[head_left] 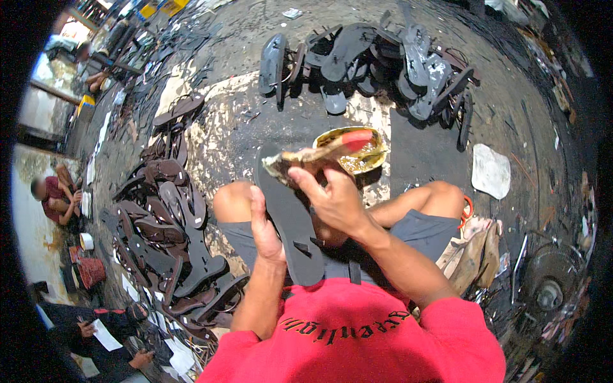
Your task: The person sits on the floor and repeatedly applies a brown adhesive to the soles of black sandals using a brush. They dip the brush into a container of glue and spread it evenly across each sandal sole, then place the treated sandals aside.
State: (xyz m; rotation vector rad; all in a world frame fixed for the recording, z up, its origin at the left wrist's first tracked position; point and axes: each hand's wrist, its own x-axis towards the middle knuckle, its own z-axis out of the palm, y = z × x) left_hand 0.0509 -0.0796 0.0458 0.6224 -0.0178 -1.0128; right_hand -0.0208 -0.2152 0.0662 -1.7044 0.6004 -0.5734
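My left hand grips a dark grey flip-flop sole along its left side, holding it slanted in front of me. Small strap pieces poke through near its lower end. In my right hand is a glue-crusted brush with a red end to its handle. The pale, caked head of the brush lies at the sole's upper end; whether it presses on the surface, I cannot tell. Just beyond my right hand sits a bowl of yellowish glue, partly behind the brush handle.
Piled flip-flops spread over the floor at left, and more grey soles lie at the far side. To the right are a whitish flat piece, orange-handled scissors and a fan. Other people sit at far left.
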